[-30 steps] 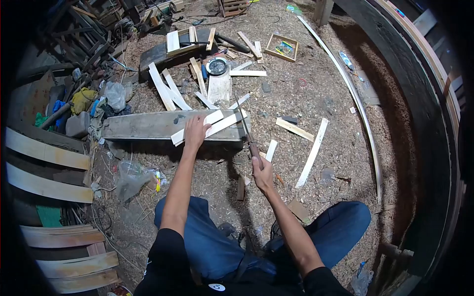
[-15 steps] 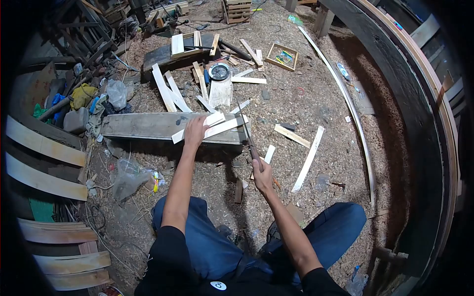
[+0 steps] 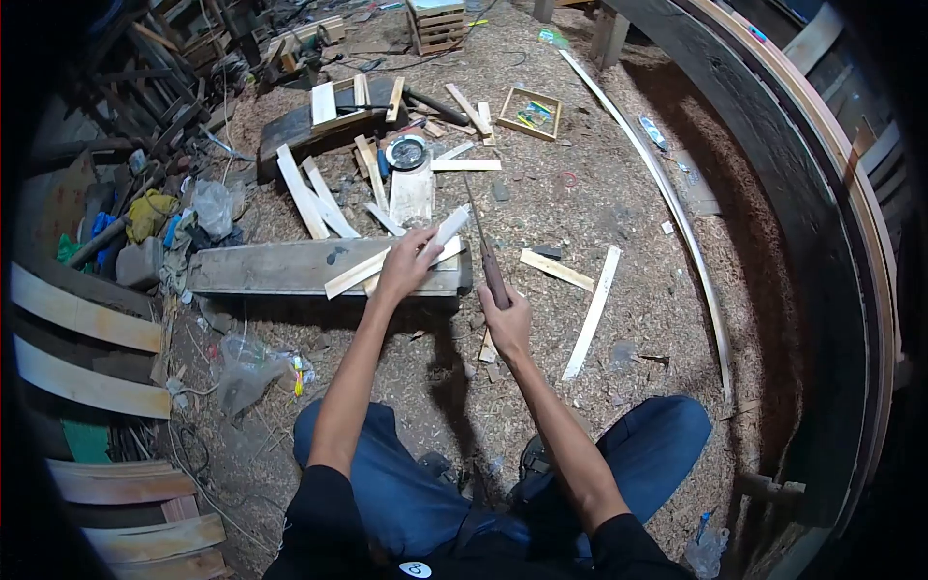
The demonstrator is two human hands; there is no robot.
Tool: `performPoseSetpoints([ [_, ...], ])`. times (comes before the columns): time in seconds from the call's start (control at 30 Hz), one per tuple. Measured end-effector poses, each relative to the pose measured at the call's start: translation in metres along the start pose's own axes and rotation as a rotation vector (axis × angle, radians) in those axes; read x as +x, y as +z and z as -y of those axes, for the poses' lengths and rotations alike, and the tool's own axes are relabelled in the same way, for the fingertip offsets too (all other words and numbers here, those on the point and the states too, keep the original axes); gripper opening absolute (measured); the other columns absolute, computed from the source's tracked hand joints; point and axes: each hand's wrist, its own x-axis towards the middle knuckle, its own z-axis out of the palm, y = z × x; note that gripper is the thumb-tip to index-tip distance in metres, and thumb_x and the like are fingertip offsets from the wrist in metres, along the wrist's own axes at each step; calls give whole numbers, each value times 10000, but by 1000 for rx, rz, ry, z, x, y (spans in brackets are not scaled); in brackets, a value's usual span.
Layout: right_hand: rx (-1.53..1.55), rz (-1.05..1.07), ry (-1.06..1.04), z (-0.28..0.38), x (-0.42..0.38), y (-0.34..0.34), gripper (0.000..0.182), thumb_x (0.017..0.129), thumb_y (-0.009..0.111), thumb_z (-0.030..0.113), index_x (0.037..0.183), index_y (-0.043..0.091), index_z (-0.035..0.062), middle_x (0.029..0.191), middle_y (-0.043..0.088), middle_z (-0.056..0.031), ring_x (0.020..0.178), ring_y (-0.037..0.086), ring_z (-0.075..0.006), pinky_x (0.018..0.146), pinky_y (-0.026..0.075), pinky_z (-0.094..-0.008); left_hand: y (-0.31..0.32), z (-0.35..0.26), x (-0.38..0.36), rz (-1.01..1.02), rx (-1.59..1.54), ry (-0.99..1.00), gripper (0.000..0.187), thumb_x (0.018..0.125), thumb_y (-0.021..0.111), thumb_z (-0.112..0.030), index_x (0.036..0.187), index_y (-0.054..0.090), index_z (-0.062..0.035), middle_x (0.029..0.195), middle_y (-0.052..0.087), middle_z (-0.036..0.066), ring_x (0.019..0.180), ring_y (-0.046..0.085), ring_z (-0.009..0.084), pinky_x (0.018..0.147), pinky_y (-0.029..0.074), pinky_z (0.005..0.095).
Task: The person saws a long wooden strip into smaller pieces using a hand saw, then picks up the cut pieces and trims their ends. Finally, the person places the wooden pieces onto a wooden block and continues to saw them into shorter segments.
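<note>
My left hand is closed round a short pale wood piece, which points up and to the right above the right end of a thick grey plank. Beneath that hand, a longer pale strip lies slantwise across the plank. In my right hand is the brown wooden handle of a handsaw. Its narrow blade stands upright just right of the short piece, apart from it.
Pale strips lie on the shavings to the right. Beyond the plank are a round metal dish, a dark block and a small wooden tray. Curved boards stand at the left, and a long curved beam at the right.
My left hand has turned and lifted the short piece off the longer strip. The saw blade has come away from the strip's end, and the view has shifted slightly.
</note>
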Motion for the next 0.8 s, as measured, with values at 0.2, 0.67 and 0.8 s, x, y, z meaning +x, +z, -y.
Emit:
performPoseSetpoints([
  [0.2,117,-130,-16,39,53,-8,362,809,713,334,808,657,-23,598,564,-15,562,491,-80,527,410,-283,14,-72,-6,68,81,146,384,808,712,-186,1133,624,-2,1096,631,155,1022,609,286,895,467,350],
  [0.67,153,-147,118,319,9,-127,261,832,723,273,818,662,20,639,572,19,549,470,-44,506,370,-231,-141,-329,11,285,-433,-431,350,910,623,-225,1134,593,42,864,638,26,752,541,59,683,460,235],
  [0.8,136,-205,152,432,-20,-176,280,811,741,291,930,704,40,726,654,-22,637,550,-66,592,439,-252,-188,-409,1,384,-443,-516,322,897,637,-237,1127,618,-12,933,676,89,846,625,118,811,493,288],
])
